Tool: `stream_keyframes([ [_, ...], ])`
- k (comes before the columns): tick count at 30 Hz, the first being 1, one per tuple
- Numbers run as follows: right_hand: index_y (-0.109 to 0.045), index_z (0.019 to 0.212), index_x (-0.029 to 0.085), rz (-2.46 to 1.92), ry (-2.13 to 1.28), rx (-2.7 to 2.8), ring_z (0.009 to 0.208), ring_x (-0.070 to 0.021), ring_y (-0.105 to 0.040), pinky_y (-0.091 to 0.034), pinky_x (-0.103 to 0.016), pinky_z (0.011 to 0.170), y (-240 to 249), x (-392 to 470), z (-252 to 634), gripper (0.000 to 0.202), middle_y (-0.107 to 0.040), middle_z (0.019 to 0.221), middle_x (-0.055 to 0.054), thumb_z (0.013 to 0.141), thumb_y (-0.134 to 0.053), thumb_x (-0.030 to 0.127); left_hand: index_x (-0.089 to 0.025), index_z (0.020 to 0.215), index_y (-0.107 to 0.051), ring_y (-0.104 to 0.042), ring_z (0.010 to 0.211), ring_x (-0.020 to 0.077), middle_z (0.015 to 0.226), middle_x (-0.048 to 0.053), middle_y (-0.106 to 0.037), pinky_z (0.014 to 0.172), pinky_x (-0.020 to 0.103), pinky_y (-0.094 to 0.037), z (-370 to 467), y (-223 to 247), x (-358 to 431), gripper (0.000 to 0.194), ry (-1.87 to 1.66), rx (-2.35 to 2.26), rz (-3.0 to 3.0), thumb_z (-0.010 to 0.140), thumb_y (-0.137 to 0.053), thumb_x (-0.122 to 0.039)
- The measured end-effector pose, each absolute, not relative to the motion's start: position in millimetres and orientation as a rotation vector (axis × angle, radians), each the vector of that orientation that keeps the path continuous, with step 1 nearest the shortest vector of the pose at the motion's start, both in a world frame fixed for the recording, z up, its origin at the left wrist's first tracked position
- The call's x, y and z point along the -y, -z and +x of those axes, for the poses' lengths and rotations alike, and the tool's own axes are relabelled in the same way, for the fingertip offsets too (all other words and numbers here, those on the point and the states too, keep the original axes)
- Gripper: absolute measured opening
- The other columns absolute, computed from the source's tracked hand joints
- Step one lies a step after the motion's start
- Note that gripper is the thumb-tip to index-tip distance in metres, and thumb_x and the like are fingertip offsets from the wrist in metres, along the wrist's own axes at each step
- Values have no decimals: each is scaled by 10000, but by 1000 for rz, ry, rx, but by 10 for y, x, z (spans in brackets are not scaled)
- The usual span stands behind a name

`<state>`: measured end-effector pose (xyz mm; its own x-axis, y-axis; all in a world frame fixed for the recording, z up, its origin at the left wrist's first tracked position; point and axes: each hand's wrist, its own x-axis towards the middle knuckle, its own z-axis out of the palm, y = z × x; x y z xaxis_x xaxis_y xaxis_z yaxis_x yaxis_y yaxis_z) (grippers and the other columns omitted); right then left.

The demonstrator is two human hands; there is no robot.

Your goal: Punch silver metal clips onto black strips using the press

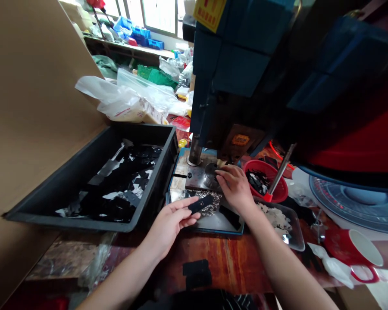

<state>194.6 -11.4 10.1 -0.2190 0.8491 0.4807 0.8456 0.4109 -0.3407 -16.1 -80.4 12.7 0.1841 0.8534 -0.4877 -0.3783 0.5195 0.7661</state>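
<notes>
Between the thumb and fingers of my left hand [176, 217] is a flat black piece [201, 204], held over a heap of small shiny metal parts [213, 203] on the machine's base plate [210, 221]. My right hand [234, 184] reaches to the round dark metal die [211, 172] under the press head [242, 140]. Its fingertips are close together at the die's right edge, and anything between them is too small to make out. Another black strip [229, 216] lies on the base plate, near my right wrist.
A large black bin [137, 215] with black and clear scraps stands left. Right are a red basket [280, 191], a metal rod [282, 168], a clear tray [299, 234] of pale pieces and a red mug [342, 247]. Black pieces [197, 273] lie at the table's front.
</notes>
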Motion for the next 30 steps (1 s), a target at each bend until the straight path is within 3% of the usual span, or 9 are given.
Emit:
stream_keyframes([
  [5, -648, 1097, 212, -1381, -141, 1889, 1130, -236, -510, -393, -409, 986, -62, 313, 1929, 293, -595, 1176, -96, 885, -496, 347, -99, 1069, -669, -681, 748, 133, 854, 88, -733, 677, 186, -524, -122, -150, 694, 346, -933, -1032, 582, 732, -588, -115],
  [8, -644, 1071, 207, -1411, -561, 1662, 851, -197, -608, -474, -347, 801, -96, 471, 1849, 305, -662, 867, -60, 899, -459, 378, -104, 1065, -671, -681, 747, 132, 813, 83, -734, 668, 182, -524, -84, -162, 655, 352, -932, -1031, 595, 726, -577, -93],
  [11, -632, 1066, 181, -1301, -1191, 1427, 525, -129, -533, -442, -262, 568, -117, 596, 1766, 337, -583, 545, 24, 890, -479, 424, -119, 1029, -689, -679, 738, 129, 821, 75, -737, 660, 183, -522, -44, -172, 642, 340, -931, -1018, 614, 708, -583, -81],
  [14, -655, 978, 169, -1172, -1435, 1195, 468, -95, -486, -408, -230, 527, -107, 661, 1731, 309, -581, 511, 36, 839, -571, 432, -127, 962, -714, -674, 738, 130, 865, 72, -739, 686, 198, -518, -12, -188, 644, 294, -950, -989, 629, 689, -607, -98],
  [19, -670, 874, 178, -1144, -1414, 1103, 676, -125, -586, -454, -260, 678, -60, 704, 1743, 256, -667, 751, -17, 771, -660, 413, -124, 961, -716, -662, 829, 153, 880, 72, -739, 808, 235, -487, 8, -210, 639, 341, -985, -862, 632, 631, -634, -93],
  [23, -651, 966, 193, -1239, -1217, 1128, 642, -116, -533, -432, -249, 636, -38, 710, 1744, 274, -579, 702, 23, 744, -668, 352, -174, 1031, -687, -641, 828, 124, 986, 39, -718, 807, 223, -469, 24, -169, 607, 435, -1057, -876, 664, 608, -649, -78],
  [26, -637, 1063, 199, -1283, -1098, 1220, 647, -123, -522, -427, -254, 629, -50, 685, 1754, 320, -549, 708, 23, 769, -618, 325, -193, 1040, -676, -635, 865, 147, 1055, 34, -693, 809, 258, -477, 62, -129, 556, 391, -1089, -936, 802, 652, -663, -142],
  [30, -664, 1001, 218, -1397, -867, 1376, 708, -149, -559, -445, -279, 682, -62, 543, 1787, 236, -617, 794, -6, 809, -554, 299, -202, 1042, -673, -637, 842, 184, 951, 36, -701, 796, 316, -489, 161, -93, 381, 300, -1123, -1165, 1248, 749, -628, -250],
])
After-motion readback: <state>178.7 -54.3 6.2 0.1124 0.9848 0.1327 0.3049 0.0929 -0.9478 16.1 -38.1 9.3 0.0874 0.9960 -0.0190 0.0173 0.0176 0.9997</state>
